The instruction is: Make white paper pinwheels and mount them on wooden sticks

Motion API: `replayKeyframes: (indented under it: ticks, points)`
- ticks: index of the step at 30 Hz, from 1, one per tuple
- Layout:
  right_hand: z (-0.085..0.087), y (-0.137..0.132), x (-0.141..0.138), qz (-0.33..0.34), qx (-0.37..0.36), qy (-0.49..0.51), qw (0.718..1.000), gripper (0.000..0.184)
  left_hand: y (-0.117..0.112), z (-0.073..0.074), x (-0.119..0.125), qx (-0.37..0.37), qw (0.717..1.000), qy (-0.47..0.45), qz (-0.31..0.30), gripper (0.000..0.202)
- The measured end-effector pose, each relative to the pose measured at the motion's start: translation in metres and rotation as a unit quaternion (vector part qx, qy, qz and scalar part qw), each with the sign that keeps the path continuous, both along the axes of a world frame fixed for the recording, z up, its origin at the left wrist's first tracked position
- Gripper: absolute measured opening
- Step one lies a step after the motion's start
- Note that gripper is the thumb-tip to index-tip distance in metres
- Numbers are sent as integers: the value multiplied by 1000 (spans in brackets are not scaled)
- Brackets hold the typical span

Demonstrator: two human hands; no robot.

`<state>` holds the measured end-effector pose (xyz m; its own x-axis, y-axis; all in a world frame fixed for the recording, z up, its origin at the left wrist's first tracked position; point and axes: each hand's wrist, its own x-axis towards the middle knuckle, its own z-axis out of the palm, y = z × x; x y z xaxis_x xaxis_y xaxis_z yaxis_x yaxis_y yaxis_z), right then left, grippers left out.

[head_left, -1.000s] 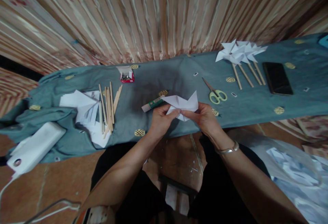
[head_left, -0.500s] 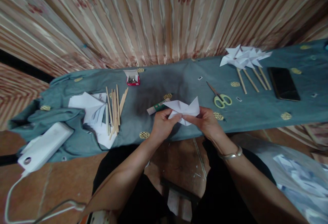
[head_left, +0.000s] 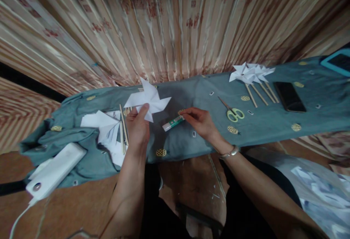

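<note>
My left hand grips a folded white paper pinwheel, thumb on its face near the centre, raised over the left half of the cloth. My right hand is apart from it, thumb and fingers pinched together. Whether anything small is between those fingertips I cannot make out. Just beside them lies a green and white glue stick on the cloth. Thin wooden sticks are partly hidden behind my left hand. The pinwheel covers the spot where the small red box of metal pins stood.
The long table has a grey-green cloth. Scissors with light green handles, finished pinwheels on sticks and a black phone lie rightward. Paper sheets and a white corded device lie leftward. A plastic bag stands lower right.
Both hands were on the folded paper at the middle. My left hand has carried the pinwheel left and up; my right hand has let go of it and pinches near the glue stick.
</note>
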<state>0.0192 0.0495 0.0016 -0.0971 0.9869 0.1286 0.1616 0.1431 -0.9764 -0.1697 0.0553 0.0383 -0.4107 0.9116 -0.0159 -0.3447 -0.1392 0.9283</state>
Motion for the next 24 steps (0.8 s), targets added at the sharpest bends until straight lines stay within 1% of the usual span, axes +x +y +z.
replayKeyframes:
  ticks: [2,4,6,10,12,13,16,19,22,24]
  points:
    - [6,18,-23,35,40,-68,996,18,2,8,-14,18,1000,2,23,17]
    - [13,39,-45,54,93,-148,983,17,2,13,-24,39,999,6,28,16]
    - [18,63,-68,53,161,-240,956,17,1,15,-30,49,998,5,32,16]
    - [22,104,-108,98,230,-397,883,21,-1,18,-34,60,997,-17,34,13]
    - [19,119,-122,120,233,-461,847,20,0,19,-33,65,997,-29,40,13]
    - [18,124,-128,125,234,-474,839,20,0,19,-33,64,996,-33,45,13]
    - [15,134,-140,125,232,-503,823,22,2,18,-33,49,996,-36,67,9]
    - [18,138,-146,123,225,-537,803,25,3,12,-35,28,996,-33,83,9]
    - [23,141,-149,130,212,-566,786,37,2,7,-37,21,997,-30,72,9]
    - [26,143,-149,147,206,-576,777,36,2,6,-37,23,997,-27,68,9]
